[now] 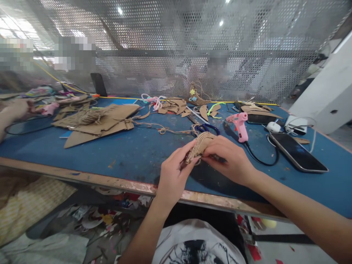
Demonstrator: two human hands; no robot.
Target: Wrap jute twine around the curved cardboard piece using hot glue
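A small cardboard piece wrapped with twine (202, 142) is held up over the front of the blue table. My left hand (176, 170) grips its left end, thumb underneath and fingers behind. At its right side my right hand (229, 157) is closed on the piece, fingertips pressed near its lower edge. A strand of twine (176, 131) runs left across the table from behind the piece toward a twine bundle (90, 116). Just beyond my hands lie scissors with dark blue handles (210, 128), partly hidden by the held piece.
A pink glue gun (239, 126) stands to the right, its black cord near a phone (298, 152). Cardboard sheets (115, 113) lie left, and cardboard scraps (174, 106) and pipe cleaners (155, 101) lie at the back. Another person's hand (20, 108) is at far left. Metal mesh (165, 47) rises behind.
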